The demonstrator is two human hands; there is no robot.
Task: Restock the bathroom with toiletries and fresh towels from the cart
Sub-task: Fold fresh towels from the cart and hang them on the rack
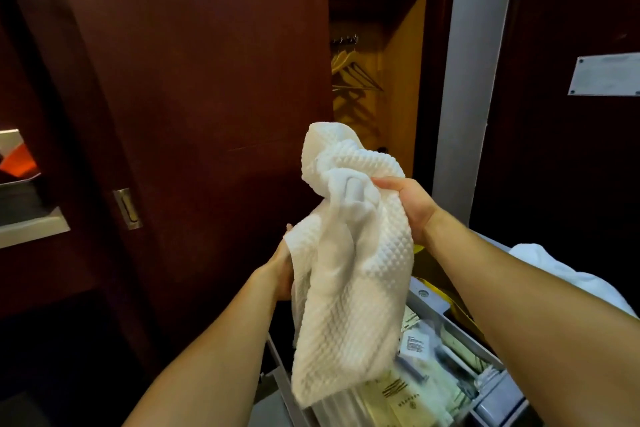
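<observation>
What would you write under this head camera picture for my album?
Both hands, left and right, hold a white towel above the cart.

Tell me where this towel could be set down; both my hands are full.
Crowded: the cart tray under the towel is packed with toiletry packets. Freer: the white linen right of the right hand. The left hand faces only the door.

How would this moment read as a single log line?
holding | both hands: left hand, right hand grip white towel | above cart tray of toiletry packets
</observation>
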